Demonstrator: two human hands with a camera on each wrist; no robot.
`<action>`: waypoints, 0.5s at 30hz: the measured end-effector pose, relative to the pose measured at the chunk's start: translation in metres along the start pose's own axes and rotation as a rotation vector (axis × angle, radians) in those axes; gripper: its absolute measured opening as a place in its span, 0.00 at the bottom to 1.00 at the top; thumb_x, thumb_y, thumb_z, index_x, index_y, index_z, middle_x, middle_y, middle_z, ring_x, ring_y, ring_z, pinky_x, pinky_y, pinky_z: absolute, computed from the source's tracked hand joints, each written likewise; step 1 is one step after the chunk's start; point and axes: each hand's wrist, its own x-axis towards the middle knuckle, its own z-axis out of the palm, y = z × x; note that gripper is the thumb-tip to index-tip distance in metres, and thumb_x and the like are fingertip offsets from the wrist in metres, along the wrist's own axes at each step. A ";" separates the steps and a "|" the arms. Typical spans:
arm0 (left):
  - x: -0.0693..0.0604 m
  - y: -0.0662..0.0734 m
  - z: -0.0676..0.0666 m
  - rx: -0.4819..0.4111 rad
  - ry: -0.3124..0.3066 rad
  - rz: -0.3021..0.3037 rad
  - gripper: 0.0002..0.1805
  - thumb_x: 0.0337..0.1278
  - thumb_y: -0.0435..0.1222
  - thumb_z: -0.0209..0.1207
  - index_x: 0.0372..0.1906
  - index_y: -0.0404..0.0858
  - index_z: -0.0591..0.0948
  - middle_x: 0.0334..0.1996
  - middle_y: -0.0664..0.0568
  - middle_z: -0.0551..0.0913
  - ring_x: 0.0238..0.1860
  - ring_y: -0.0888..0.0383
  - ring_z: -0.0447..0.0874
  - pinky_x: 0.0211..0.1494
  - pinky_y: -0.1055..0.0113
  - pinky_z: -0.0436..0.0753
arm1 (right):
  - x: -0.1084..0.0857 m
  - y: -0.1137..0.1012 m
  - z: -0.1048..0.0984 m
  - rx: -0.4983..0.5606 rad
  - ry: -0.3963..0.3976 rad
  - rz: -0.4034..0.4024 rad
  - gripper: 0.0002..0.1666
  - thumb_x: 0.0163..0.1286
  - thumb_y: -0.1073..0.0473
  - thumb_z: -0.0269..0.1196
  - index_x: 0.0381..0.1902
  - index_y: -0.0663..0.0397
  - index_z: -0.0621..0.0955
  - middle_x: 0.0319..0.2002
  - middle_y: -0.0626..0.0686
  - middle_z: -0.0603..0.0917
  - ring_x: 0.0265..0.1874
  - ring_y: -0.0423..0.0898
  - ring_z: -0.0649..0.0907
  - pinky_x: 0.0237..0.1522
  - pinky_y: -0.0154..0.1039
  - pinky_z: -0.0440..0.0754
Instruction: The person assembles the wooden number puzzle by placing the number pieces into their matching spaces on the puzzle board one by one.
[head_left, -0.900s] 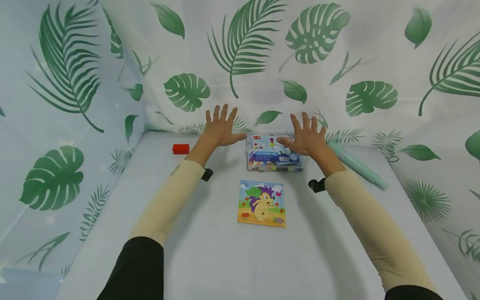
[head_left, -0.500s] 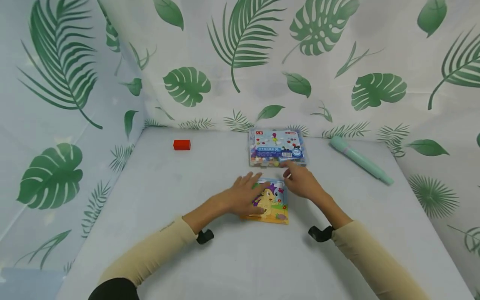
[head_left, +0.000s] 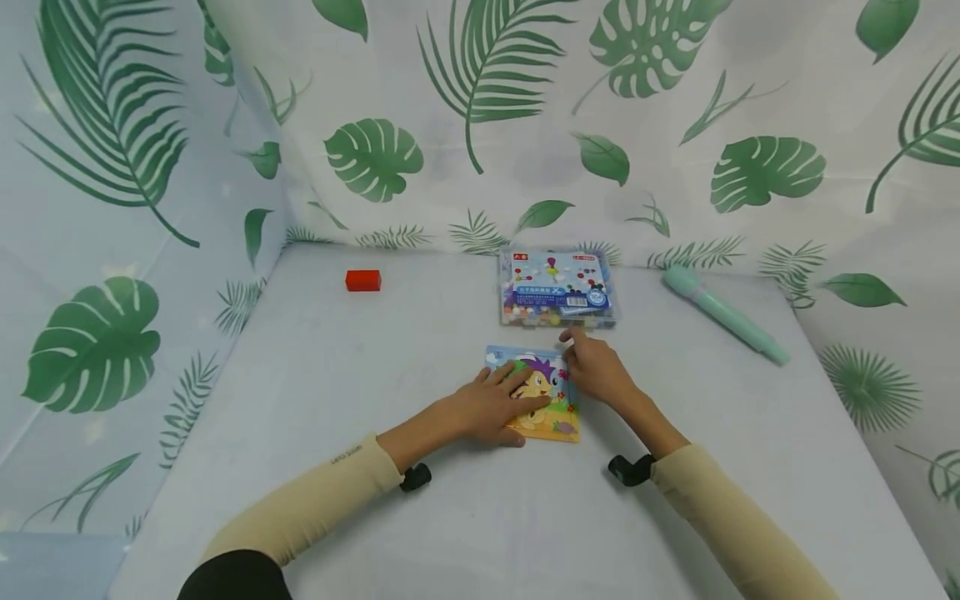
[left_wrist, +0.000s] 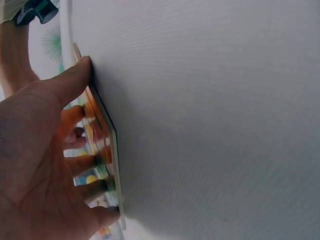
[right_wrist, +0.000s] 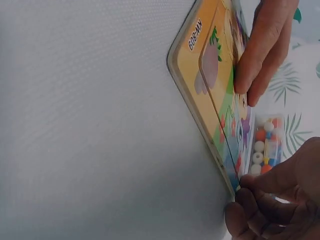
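A square hedgehog picture puzzle (head_left: 558, 421) lies on the white table. Spread across its left part is my left hand (head_left: 491, 408), fingertips on the picture; the left wrist view shows the thumb at the board's edge (left_wrist: 119, 175). My right hand (head_left: 600, 367) is at the puzzle's far right corner, and in the right wrist view its thumb and curled fingers (right_wrist: 252, 205) pinch that corner of the board (right_wrist: 205, 100). The left hand covers part of the picture.
Behind the puzzle stands a clear box of coloured beads (head_left: 558, 292) with a printed label. A red block (head_left: 363, 281) sits at the far left, and a mint-green tube-shaped object (head_left: 726, 315) lies at the far right. Leaf-patterned cloth (head_left: 517, 192) hangs behind the table.
Both hands have come down from above the bead box area to the puzzle. The left spread over the picture, while the right curled its fingers at the far right corner.
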 end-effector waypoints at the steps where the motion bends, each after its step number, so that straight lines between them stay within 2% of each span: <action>1: 0.000 0.000 0.002 0.002 0.002 -0.001 0.39 0.66 0.61 0.53 0.78 0.63 0.54 0.78 0.45 0.44 0.76 0.40 0.39 0.70 0.41 0.56 | 0.000 -0.002 0.001 0.001 -0.005 0.021 0.18 0.70 0.70 0.53 0.57 0.64 0.71 0.41 0.62 0.84 0.33 0.52 0.82 0.34 0.47 0.79; 6: -0.001 0.000 0.007 -0.001 0.010 0.007 0.39 0.66 0.62 0.52 0.78 0.64 0.54 0.78 0.46 0.45 0.76 0.41 0.40 0.70 0.42 0.56 | -0.002 -0.010 0.006 -0.038 0.014 0.109 0.18 0.71 0.68 0.57 0.57 0.66 0.71 0.36 0.63 0.84 0.26 0.51 0.79 0.28 0.45 0.78; 12: -0.001 0.000 0.005 0.004 -0.004 -0.016 0.40 0.66 0.62 0.52 0.78 0.64 0.53 0.79 0.46 0.43 0.77 0.41 0.37 0.71 0.42 0.54 | 0.000 -0.019 0.012 -0.163 0.082 0.044 0.22 0.59 0.73 0.62 0.52 0.72 0.72 0.25 0.60 0.80 0.19 0.51 0.77 0.25 0.48 0.78; 15: -0.001 -0.001 0.006 0.013 0.000 -0.019 0.39 0.66 0.62 0.51 0.79 0.64 0.52 0.79 0.46 0.42 0.77 0.41 0.37 0.71 0.42 0.53 | 0.004 -0.019 0.012 -0.147 0.083 0.062 0.21 0.59 0.73 0.60 0.52 0.71 0.72 0.25 0.60 0.79 0.20 0.51 0.76 0.24 0.48 0.76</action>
